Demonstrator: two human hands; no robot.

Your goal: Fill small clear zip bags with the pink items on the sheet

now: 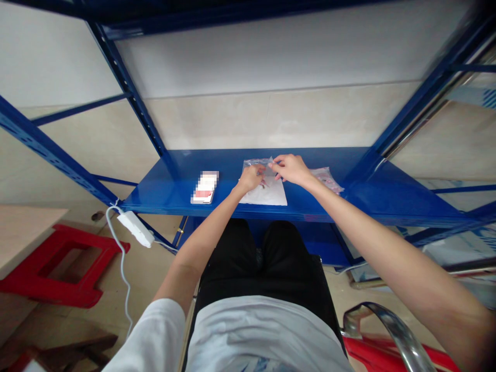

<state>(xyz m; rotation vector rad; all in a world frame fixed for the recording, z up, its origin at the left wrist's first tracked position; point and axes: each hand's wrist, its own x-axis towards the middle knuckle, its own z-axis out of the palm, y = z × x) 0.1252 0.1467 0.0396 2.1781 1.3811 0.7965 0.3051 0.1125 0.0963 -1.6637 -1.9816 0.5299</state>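
The left hand (250,178) and right hand (290,169) pinch a clear plastic bag (259,165) with narrowly closed fingers, just above a white sheet of paper (267,195) on a blue metal shelf (163,190). A pink-printed bag (328,179) lies just beside the right hand, and a blurred packet (204,187) lies left of the paper.

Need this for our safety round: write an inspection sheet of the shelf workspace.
Surface: blue steel rack shelf, glossy, seen from a seated position.
Job's things: clear plastic bag on a white paper sheet; pink-printed plastic bag to the right.
Clutter: blurred card or packet, kind unclear, left of the sheet.
Hands: left hand and right hand both at the clear bag; grip unclear.
Cables: white power strip hanging off the shelf's front edge on its white cable.
Surroundings: red stool, chrome chair frame, tiled wall.
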